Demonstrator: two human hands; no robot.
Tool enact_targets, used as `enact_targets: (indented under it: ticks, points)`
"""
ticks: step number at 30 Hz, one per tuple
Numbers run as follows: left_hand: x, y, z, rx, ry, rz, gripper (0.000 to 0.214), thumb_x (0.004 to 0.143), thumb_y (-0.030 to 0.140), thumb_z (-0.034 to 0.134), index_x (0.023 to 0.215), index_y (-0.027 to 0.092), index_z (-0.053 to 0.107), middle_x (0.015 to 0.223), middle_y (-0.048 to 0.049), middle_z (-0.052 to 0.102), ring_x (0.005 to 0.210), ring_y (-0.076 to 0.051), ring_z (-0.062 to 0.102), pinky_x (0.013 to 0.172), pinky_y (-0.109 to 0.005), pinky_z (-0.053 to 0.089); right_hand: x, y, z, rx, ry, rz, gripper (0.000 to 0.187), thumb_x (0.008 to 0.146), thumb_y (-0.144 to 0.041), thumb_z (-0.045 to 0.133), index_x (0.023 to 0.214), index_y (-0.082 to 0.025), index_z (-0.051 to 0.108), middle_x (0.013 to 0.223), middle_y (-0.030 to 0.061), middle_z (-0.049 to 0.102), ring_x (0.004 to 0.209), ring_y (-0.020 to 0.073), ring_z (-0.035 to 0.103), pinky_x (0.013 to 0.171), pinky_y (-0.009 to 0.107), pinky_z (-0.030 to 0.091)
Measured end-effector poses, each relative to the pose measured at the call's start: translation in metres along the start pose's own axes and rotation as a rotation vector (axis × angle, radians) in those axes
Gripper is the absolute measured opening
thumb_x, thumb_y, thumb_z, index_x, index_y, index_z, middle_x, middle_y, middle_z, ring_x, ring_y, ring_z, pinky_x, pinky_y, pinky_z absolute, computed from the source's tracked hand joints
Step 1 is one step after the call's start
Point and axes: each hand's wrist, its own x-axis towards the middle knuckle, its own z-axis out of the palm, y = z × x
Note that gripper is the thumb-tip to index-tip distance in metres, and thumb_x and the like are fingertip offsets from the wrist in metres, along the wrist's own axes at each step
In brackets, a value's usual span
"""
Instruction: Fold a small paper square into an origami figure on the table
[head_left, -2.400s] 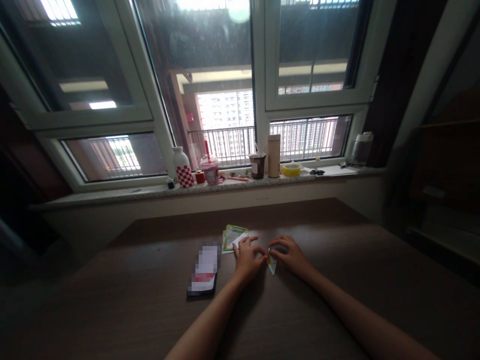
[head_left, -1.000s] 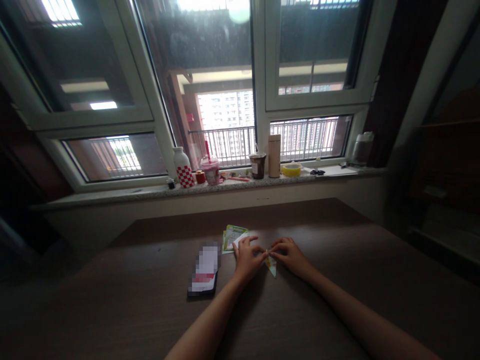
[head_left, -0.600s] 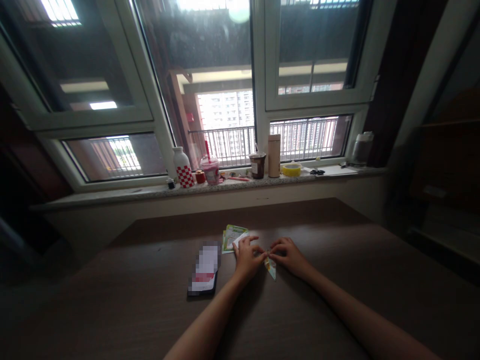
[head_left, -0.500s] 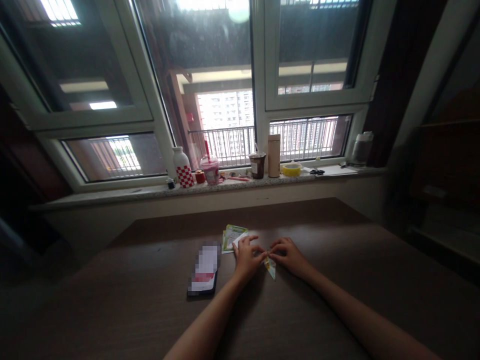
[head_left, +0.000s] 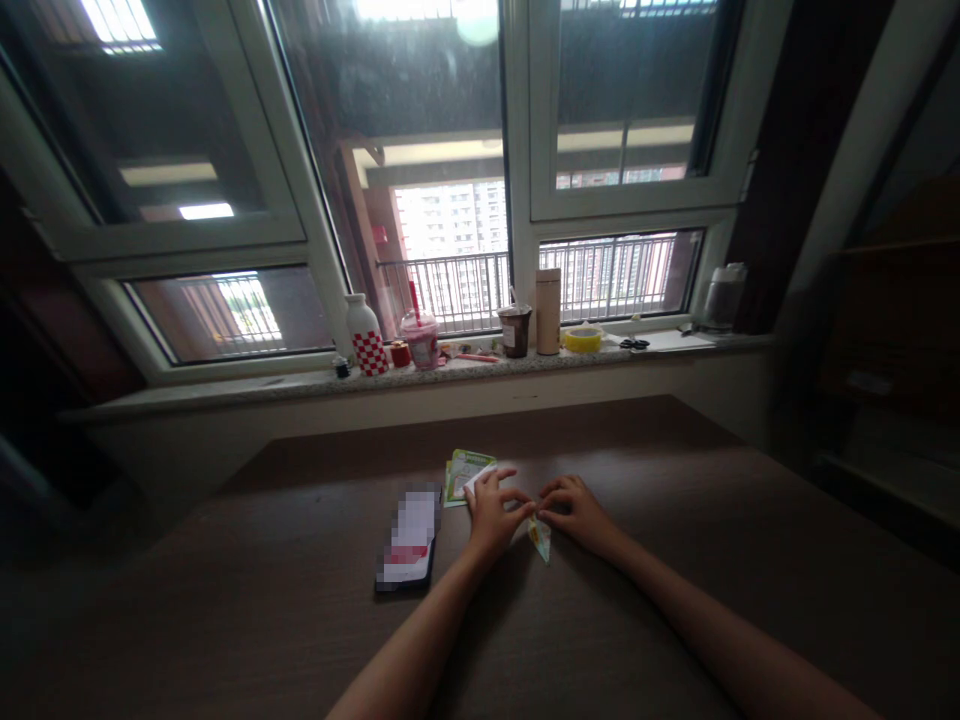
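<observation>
A small folded piece of printed paper (head_left: 540, 542), pale with yellow and green marks, hangs point-down toward me over the table. My left hand (head_left: 495, 512) pinches its upper end between thumb and index finger, the other fingers spread toward the cards. From the other side my right hand (head_left: 577, 512) pinches the same end, its fingers curled in. The fingertips nearly meet and hide the top of the paper. Just beyond my left hand lies a small stack of green-and-white printed cards or sheets (head_left: 461, 475), partly covered by its fingers.
A phone (head_left: 409, 540) with a lit, blurred screen lies left of my left hand on the brown table (head_left: 300, 620). On the windowsill stand a checkered bottle (head_left: 367, 340), two drink cups (head_left: 515, 330), a tan flask (head_left: 548, 312), yellow tape (head_left: 583, 340) and black scissors (head_left: 634, 343).
Both hands stay almost in place. The paper's lower tip has shifted very slightly, and the fingertips have moved a little at its top.
</observation>
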Motion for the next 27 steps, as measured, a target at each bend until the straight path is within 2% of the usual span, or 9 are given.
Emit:
enact_targets:
  ticks: [8, 13, 16, 19, 23, 27]
  points:
    - [-0.0025, 0.0027, -0.0019, 0.012, 0.082, -0.007, 0.004, 0.077, 0.030, 0.072, 0.074, 0.030, 0.075, 0.129, 0.0002, 0.057, 0.126, -0.027, 0.041, 0.112, -0.056, 0.015, -0.0011, -0.0041, -0.0011, -0.008, -0.003, 0.001, 0.009, 0.072, -0.031, 0.076, 0.079, -0.026, 0.075, 0.101, 0.0043, 0.066, 0.106, 0.0235, 0.052, 0.097, 0.037, 0.037]
    - [-0.0022, 0.0024, -0.0015, 0.019, 0.119, -0.023, 0.006, 0.079, 0.033, 0.071, 0.078, 0.034, 0.076, 0.126, 0.0009, 0.058, 0.124, -0.027, 0.043, 0.112, -0.056, 0.017, -0.0003, -0.0049, -0.0029, -0.002, 0.033, 0.015, 0.004, 0.071, -0.023, 0.075, 0.075, -0.024, 0.074, 0.099, 0.0049, 0.065, 0.104, 0.0224, 0.052, 0.095, 0.035, 0.038]
    - [-0.0019, 0.0004, 0.0006, 0.032, 0.114, -0.037, 0.007, 0.079, 0.036, 0.071, 0.082, 0.038, 0.076, 0.126, 0.0016, 0.058, 0.124, -0.026, 0.043, 0.112, -0.057, 0.016, 0.0002, -0.0050, -0.0040, -0.019, 0.091, 0.035, 0.002, 0.072, -0.019, 0.074, 0.071, -0.021, 0.073, 0.095, 0.0060, 0.064, 0.101, 0.0222, 0.052, 0.093, 0.034, 0.039]
    - [-0.0017, -0.0013, 0.0025, 0.056, 0.100, -0.052, 0.007, 0.079, 0.037, 0.070, 0.081, 0.037, 0.077, 0.126, 0.0010, 0.059, 0.124, -0.026, 0.043, 0.112, -0.057, 0.015, 0.0000, -0.0044, -0.0039, -0.065, 0.127, 0.041, 0.004, 0.072, -0.017, 0.072, 0.070, -0.020, 0.073, 0.094, 0.0065, 0.064, 0.099, 0.0223, 0.052, 0.091, 0.033, 0.039]
    - [-0.0013, -0.0012, 0.0037, 0.079, 0.055, -0.080, 0.020, 0.083, 0.044, 0.064, 0.075, 0.031, 0.077, 0.125, -0.0010, 0.061, 0.123, -0.028, 0.044, 0.113, -0.060, 0.013, 0.0000, -0.0020, -0.0019, -0.121, 0.124, 0.043, 0.004, 0.071, -0.018, 0.073, 0.071, -0.022, 0.074, 0.092, 0.0060, 0.065, 0.097, 0.0228, 0.050, 0.089, 0.033, 0.040]
    - [-0.0011, 0.0007, 0.0035, 0.104, 0.018, -0.096, 0.029, 0.086, 0.048, 0.057, 0.073, 0.032, 0.078, 0.128, -0.0001, 0.061, 0.126, -0.030, 0.039, 0.112, -0.063, 0.008, -0.0003, 0.0000, -0.0024, -0.149, 0.102, 0.070, 0.005, 0.071, -0.020, 0.073, 0.070, -0.026, 0.075, 0.094, 0.0050, 0.067, 0.102, 0.0243, 0.048, 0.093, 0.035, 0.038]
